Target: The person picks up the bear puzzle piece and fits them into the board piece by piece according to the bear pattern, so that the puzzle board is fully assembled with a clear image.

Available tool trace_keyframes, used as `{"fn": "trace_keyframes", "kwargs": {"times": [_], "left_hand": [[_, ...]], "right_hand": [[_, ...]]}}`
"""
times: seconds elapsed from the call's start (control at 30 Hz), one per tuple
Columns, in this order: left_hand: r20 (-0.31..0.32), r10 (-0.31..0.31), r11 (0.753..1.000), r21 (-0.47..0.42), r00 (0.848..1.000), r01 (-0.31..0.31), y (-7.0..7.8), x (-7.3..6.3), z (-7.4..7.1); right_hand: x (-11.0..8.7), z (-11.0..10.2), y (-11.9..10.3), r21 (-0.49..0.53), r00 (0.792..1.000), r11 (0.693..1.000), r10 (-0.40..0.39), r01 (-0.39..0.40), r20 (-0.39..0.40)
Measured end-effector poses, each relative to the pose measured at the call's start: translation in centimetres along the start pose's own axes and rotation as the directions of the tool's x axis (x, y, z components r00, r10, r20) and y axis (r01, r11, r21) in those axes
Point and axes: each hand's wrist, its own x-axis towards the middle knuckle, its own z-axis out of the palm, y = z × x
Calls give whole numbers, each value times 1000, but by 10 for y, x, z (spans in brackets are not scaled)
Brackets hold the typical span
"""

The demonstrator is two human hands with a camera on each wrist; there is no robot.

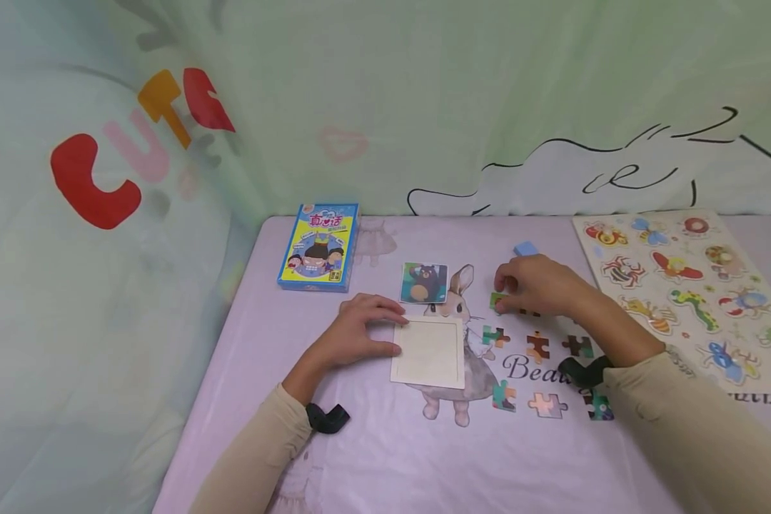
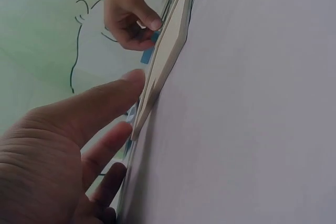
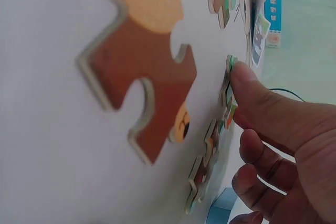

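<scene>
A square, pale wooden puzzle tray (image 1: 427, 353) lies on the table with nothing in its recess. My left hand (image 1: 360, 330) rests at the tray's left edge, thumb and fingers spread apart and touching it. To the right, my right hand (image 1: 542, 285) pinches a green puzzle piece (image 1: 496, 303) at the top left of the loose pieces. In the right wrist view the thumb presses on that puzzle piece (image 3: 227, 90); the index fingertip is hidden. Several more pieces lie below in rows, among them a brown piece (image 1: 538, 345) and a pink one (image 1: 548, 405).
A bear picture card (image 1: 424, 283) lies above the tray. A blue and yellow card box (image 1: 319, 248) stands farther left. Beyond my right hand is a small blue block (image 1: 525, 248). An insect puzzle board (image 1: 681, 300) covers the table's right side. Curtains hang behind the table.
</scene>
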Motion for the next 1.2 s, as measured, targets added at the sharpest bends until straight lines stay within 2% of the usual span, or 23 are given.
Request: {"fn": "trace_keyframes", "kwargs": {"times": [0.33,0.63,0.97,1.2], "left_hand": [[25,-18,1000,24,1000,17,3,1,-3],[20,-26,999,25,999,26,2,2,-3],[12,-24,1000,19,1000,23,3,0,-2],[13,-20,1000,24,1000,20,2,0,-3]], "right_hand": [[2,-1,-2,28,999,999,37,-38,18],[1,0,-2,89,999,995,43,-43,-3],[-5,-4,-2,130,1000,991,-9,11,-17],[-8,-12,-2,159,999,986,-48,46,10]]}}
